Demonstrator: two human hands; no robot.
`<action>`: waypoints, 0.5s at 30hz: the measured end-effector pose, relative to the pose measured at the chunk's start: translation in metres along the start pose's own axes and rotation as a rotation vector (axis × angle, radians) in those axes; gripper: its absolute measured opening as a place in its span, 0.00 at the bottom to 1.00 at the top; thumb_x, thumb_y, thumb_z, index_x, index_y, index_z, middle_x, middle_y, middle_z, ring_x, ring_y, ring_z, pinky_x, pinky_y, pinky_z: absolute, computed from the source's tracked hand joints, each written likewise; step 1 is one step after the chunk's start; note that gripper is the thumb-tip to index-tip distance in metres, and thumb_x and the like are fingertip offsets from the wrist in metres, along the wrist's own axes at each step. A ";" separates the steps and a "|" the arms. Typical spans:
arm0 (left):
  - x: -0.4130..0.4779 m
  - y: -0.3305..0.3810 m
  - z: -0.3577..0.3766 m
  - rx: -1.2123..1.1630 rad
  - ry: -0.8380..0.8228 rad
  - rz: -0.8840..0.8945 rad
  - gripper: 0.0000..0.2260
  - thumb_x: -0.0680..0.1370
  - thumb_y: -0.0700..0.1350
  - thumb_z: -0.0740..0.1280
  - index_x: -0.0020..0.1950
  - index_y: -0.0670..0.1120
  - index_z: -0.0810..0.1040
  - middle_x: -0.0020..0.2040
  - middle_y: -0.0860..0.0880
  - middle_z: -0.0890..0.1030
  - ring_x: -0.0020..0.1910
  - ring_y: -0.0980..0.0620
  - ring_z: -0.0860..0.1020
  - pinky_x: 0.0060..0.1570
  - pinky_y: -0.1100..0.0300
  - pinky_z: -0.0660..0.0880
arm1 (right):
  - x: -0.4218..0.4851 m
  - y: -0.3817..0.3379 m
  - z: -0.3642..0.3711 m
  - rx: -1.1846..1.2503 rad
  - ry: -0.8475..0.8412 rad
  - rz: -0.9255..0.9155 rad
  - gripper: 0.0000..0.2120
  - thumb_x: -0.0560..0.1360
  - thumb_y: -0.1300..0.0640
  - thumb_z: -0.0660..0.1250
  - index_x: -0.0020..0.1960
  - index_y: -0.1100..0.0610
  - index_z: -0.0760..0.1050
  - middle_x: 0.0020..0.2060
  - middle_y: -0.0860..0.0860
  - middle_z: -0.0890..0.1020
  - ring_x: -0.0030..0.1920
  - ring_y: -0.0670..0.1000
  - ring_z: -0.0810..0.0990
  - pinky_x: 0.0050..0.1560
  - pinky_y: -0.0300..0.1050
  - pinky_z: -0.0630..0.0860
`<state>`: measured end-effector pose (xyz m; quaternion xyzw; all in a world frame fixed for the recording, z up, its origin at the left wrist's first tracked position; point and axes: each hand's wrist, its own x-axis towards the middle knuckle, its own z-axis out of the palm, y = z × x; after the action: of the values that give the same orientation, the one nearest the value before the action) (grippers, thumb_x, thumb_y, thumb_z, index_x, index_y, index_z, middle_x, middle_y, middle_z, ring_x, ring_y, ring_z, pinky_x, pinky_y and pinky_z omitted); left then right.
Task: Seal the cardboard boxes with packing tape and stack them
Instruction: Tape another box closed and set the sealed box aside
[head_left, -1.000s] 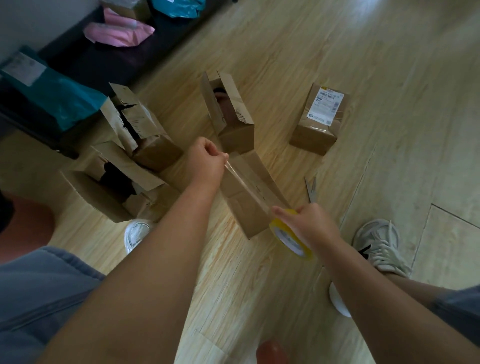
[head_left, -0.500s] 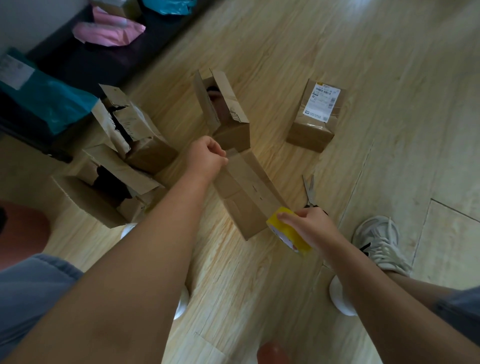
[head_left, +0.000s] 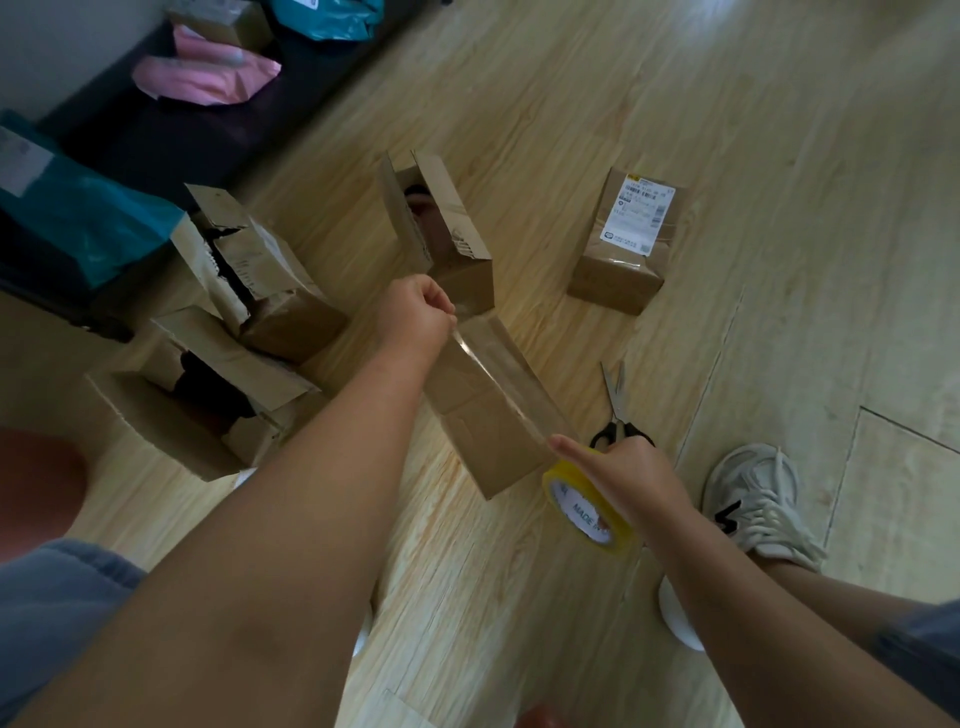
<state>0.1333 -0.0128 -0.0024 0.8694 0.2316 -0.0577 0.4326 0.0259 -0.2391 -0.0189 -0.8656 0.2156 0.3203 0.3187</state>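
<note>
Above the box (head_left: 483, 421), the left hand (head_left: 415, 312) pinches the tape strip (head_left: 498, 374) by its end; the right hand (head_left: 623, 478) grips the roll (head_left: 587, 512). Thin and sticky, the strip probably needs holding taut.

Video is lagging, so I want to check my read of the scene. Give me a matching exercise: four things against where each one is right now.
Things:
1. tape roll
2. scissors
3. white-labelled box
4. pulled tape strip

Places:
A. closed, standing on the floor, apart from both hands
B. stretched from the left hand to the roll
C. held in the right hand
D. lying flat on the floor just beyond the right hand

Pairs: 1-C, 2-D, 3-A, 4-B
</note>
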 end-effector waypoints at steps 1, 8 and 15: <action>0.002 -0.002 0.000 0.021 0.005 -0.003 0.11 0.73 0.34 0.72 0.37 0.48 0.76 0.43 0.49 0.82 0.45 0.51 0.81 0.45 0.56 0.78 | 0.000 -0.003 -0.002 0.004 -0.007 -0.002 0.32 0.70 0.29 0.67 0.29 0.53 0.58 0.18 0.46 0.59 0.18 0.45 0.60 0.28 0.42 0.59; 0.019 -0.006 0.006 0.095 -0.044 0.013 0.05 0.77 0.37 0.70 0.46 0.48 0.82 0.47 0.49 0.81 0.48 0.51 0.79 0.47 0.58 0.75 | 0.004 -0.019 -0.003 -0.116 0.013 0.057 0.27 0.75 0.34 0.66 0.33 0.55 0.66 0.18 0.44 0.67 0.16 0.43 0.67 0.22 0.36 0.60; 0.037 -0.019 0.026 0.144 -0.121 0.015 0.09 0.78 0.39 0.69 0.56 0.45 0.84 0.56 0.47 0.83 0.56 0.50 0.79 0.53 0.61 0.72 | 0.016 -0.035 0.005 -0.263 -0.016 0.145 0.26 0.77 0.33 0.62 0.39 0.56 0.71 0.32 0.49 0.77 0.31 0.48 0.77 0.29 0.42 0.69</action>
<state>0.1595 -0.0097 -0.0434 0.8950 0.1938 -0.1234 0.3824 0.0546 -0.2138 -0.0184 -0.8795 0.2310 0.3749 0.1802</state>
